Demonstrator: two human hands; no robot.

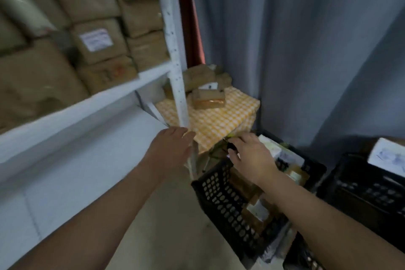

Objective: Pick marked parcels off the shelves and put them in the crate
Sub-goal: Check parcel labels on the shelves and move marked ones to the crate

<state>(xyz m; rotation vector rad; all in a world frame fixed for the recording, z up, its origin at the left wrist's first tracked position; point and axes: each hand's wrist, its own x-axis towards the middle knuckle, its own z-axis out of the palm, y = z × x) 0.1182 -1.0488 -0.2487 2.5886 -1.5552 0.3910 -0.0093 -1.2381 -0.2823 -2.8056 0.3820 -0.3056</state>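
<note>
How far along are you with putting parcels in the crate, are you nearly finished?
Some are done: several brown parcels lie in the black crate. Right now no parcel shows in either hand; the right hand is over the crate and the left hand reaches toward the shelf post. Plenty of stacked parcels sit on the shelf, one with a white label, but blur hides which are marked.

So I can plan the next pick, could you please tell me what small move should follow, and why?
Probably raise the left hand to the parcel with the red mark at the front edge of the shelf. That hand is open and empty beside the shelf post, while the right hand is over the crate, which already holds parcels.
</note>
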